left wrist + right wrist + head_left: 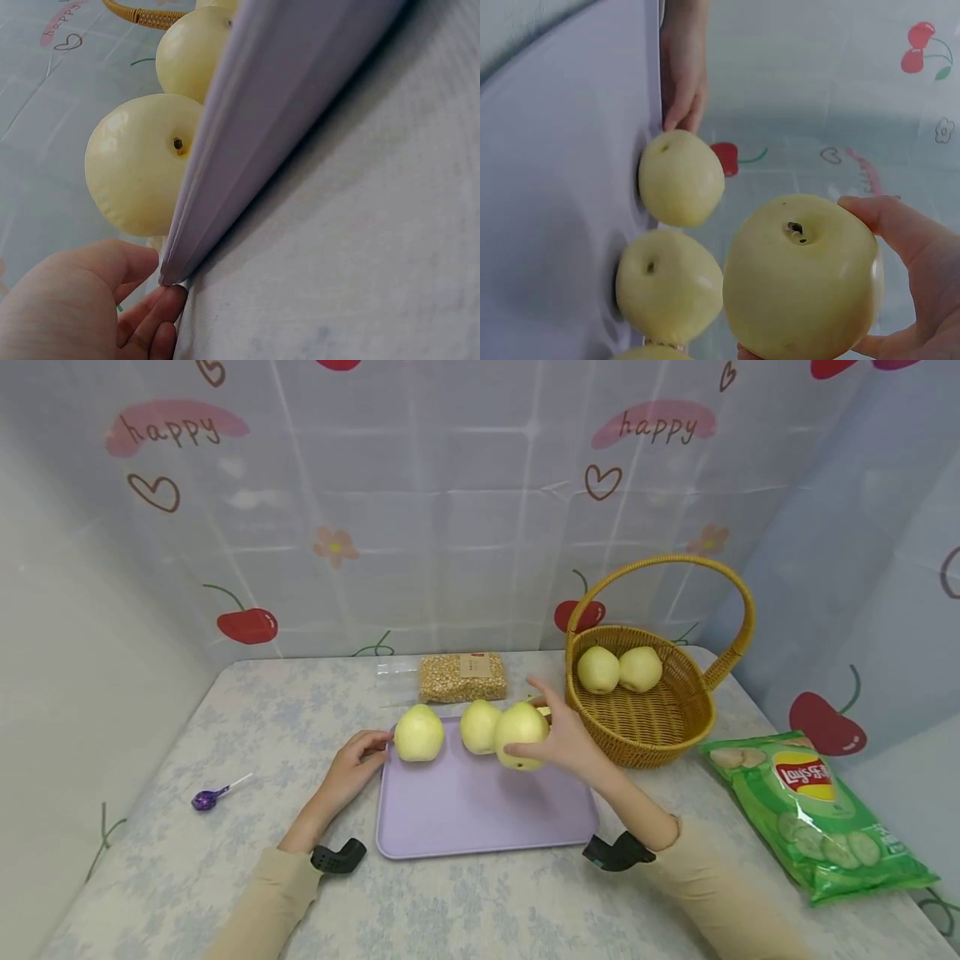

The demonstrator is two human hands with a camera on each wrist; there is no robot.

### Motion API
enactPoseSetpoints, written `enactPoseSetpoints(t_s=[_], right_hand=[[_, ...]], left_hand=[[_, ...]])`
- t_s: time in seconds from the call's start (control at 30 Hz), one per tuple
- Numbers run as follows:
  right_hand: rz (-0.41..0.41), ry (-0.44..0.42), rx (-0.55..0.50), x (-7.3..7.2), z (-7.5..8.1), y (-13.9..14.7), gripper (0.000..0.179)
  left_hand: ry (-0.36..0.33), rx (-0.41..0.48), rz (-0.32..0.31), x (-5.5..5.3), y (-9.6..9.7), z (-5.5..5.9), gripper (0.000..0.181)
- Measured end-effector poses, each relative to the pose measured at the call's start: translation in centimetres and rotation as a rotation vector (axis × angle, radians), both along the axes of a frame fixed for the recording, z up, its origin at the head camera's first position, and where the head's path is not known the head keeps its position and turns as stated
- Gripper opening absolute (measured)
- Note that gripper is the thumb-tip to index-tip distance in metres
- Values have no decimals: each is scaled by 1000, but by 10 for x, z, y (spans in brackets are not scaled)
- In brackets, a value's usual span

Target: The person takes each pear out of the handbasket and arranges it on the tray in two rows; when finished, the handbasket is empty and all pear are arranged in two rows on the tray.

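My right hand holds a pale yellow-green pear over the right half of the lilac tray, thumb and fingers around its sides. Two more pears stand at the tray's far side, one near the middle and one in the left corner. Part of another pear peeks in at the bottom of the right wrist view. At the tray's left edge, close to the corner pear, my left hand grips the rim, with the thumb on one side and curled fingertips on the other.
Behind the tray lies a clear bag of yellow kernels. A wicker basket with a tall handle holds two pears at the back right. A green chip bag lies far right, a purple lollipop to the left.
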State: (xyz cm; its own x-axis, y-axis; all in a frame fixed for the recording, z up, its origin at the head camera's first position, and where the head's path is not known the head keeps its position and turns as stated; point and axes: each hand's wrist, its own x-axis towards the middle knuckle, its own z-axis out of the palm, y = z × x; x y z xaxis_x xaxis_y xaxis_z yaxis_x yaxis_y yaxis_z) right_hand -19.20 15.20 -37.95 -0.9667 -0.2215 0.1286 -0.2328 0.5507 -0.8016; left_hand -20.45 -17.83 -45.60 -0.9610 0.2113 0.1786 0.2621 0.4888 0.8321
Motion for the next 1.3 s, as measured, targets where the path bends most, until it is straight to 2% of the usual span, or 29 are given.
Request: enactPoseSetpoints(t_s=[0.2, 0.3, 0.67, 0.97, 1.3], right_hand=[[47, 4, 1, 8, -10, -35, 98], [77, -22, -26, 13, -15, -52, 98], [235, -45, -27, 24, -35, -96, 96], [236, -111, -39, 31, -46, -111, 97], [209, -109, -19, 32, -54, -117, 98]], left_hand=[[1, -5, 3, 1, 0, 1, 31], [-3, -4, 5, 0, 0, 1, 32], [-7, -1, 6, -2, 0, 1, 34], [1, -2, -3, -2, 0, 0, 34], [17, -1, -6, -1, -1, 1, 33]])
